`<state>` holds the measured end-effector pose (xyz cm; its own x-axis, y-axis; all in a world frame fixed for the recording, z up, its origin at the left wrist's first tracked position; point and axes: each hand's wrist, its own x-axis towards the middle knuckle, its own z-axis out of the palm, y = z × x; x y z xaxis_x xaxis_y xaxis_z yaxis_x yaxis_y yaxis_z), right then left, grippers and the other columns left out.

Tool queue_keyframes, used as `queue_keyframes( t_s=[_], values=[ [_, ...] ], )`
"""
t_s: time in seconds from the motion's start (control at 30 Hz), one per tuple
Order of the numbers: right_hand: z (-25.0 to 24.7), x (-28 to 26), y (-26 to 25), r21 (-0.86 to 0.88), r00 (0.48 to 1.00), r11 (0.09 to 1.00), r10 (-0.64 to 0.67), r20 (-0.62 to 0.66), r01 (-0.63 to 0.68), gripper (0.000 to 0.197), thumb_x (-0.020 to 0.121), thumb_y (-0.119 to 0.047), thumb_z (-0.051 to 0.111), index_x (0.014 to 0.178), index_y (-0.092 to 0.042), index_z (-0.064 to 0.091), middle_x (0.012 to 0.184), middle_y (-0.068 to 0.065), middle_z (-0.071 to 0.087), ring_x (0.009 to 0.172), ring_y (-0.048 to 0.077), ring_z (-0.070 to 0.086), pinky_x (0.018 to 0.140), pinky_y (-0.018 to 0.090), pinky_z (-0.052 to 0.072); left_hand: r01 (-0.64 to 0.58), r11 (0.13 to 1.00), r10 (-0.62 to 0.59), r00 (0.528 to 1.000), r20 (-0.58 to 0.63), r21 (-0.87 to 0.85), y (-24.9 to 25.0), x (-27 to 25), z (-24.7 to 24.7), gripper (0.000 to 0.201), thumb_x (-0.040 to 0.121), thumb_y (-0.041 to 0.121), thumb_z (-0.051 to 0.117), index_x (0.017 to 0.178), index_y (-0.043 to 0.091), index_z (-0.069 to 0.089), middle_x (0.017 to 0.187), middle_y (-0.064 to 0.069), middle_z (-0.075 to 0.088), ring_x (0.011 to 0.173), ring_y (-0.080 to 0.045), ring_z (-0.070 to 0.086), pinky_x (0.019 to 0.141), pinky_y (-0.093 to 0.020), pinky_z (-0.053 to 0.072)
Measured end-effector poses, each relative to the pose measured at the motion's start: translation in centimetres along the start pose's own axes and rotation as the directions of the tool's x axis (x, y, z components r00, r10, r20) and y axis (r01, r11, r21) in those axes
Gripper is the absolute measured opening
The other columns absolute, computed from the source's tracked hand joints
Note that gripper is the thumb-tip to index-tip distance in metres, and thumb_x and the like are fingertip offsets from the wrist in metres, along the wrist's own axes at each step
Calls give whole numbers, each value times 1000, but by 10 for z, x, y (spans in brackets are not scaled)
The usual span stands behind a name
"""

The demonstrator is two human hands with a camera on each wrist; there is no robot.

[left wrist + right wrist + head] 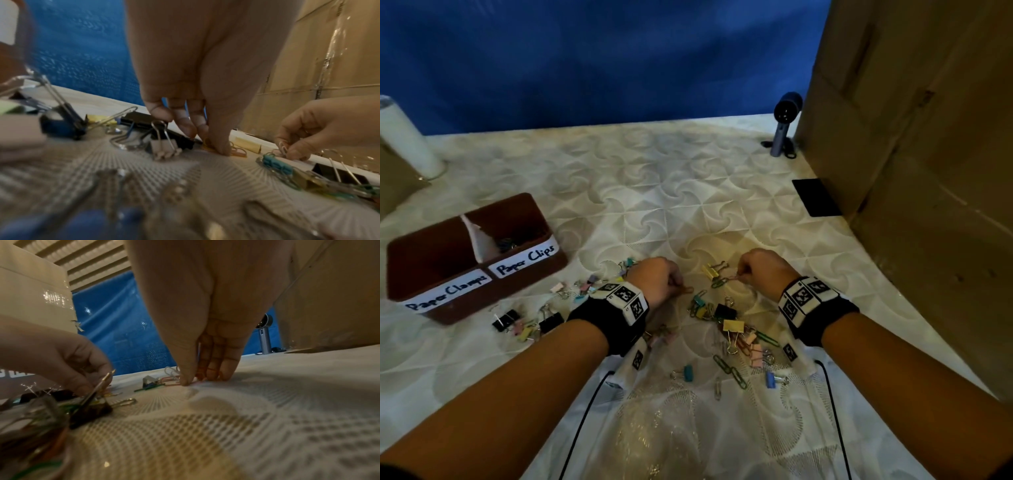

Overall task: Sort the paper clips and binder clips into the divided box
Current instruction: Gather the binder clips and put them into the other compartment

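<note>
Paper clips and binder clips (726, 325) lie scattered on the white quilted surface between my forearms. My left hand (675, 282) is curled down on the surface, thumb and fingers pinching orange paper clips (209, 146). To its right my right hand (742, 274) pinches pink and white paper clips (174, 378) at its fingertips, beside a yellow binder clip (711, 270) and a green paper clip (719, 283). The brown divided box (400, 260) stands at the left, labelled "Paper Clamps" and "Paper Clips"; a few clips lie in the Paper Clips compartment (508, 243).
More binder clips (524, 323) lie in front of the box. A tall cardboard box (914, 137) walls the right side, with a black pad (815, 197) and a small grey camera stand (784, 126) next to it. A white roll (407, 144) stands far left.
</note>
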<state>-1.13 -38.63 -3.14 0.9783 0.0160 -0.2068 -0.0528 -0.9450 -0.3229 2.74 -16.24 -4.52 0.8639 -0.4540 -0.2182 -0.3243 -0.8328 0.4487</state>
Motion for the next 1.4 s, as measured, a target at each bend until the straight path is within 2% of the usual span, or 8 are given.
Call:
queue_keyframes(
  t_s=[0.17,0.37,0.57,0.73,0.93,1.03,1.13,1.4],
  values=[
    [-5,-10,9,34,1000,999,-11,27,10,11,85,-20,64,92,-11,67,98,7,68,94,22,62,81,29,49,-25,997,25,1000,-1,71,-1,2,2,7,77,20,70,82,24,66,95,0,69,92,-22,64,81,-27,48],
    [-12,-25,15,28,993,999,-19,118,16,12,83,-13,65,92,-8,71,99,8,70,95,20,62,83,28,48,-71,974,68,997,22,213,3,-1,5,21,86,25,61,106,20,64,112,-7,63,105,-26,58,91,-33,46],
    [-12,-31,13,241,994,965,-95,-58,106,12,80,-12,70,92,-16,69,88,-2,64,84,14,61,81,28,51,-217,976,216,976,24,29,17,-15,2,18,83,21,66,100,15,66,106,-5,57,95,-17,57,86,-21,42],
    [-15,-34,1,212,972,953,-193,-132,217,31,82,-10,68,112,-16,67,107,5,65,97,18,61,90,30,49,-262,965,258,961,95,29,24,-25,5,25,84,17,64,109,16,63,98,1,59,87,-10,52,75,-18,36],
    [-14,-38,-5,154,968,960,-215,-129,234,23,88,-14,61,110,-13,68,106,6,62,98,19,59,84,21,42,-182,972,171,982,82,148,5,-29,-13,23,83,22,66,105,16,65,102,-3,64,90,-17,57,76,-20,38],
    [-13,-37,-6,146,965,961,-214,-154,236,22,87,-15,61,108,-12,68,106,7,63,97,20,59,88,26,45,-63,997,63,998,-9,43,-14,-33,-28,18,81,25,68,98,19,64,88,2,63,81,-15,58,71,-23,43],
    [-11,-34,-11,177,961,953,-216,-175,246,21,87,-16,63,107,-13,68,104,7,63,96,20,59,90,32,48,-29,1000,29,997,-65,-1,-16,-36,-30,27,81,27,69,105,17,62,81,3,60,73,-12,54,62,-18,39],
    [-5,-29,-17,148,981,971,-178,-80,188,14,84,-16,65,97,-17,71,103,4,61,96,18,58,88,28,47,-195,970,186,980,72,146,18,-24,2,29,81,23,65,110,19,62,111,-3,66,102,-21,61,90,-31,49]
  ],
)
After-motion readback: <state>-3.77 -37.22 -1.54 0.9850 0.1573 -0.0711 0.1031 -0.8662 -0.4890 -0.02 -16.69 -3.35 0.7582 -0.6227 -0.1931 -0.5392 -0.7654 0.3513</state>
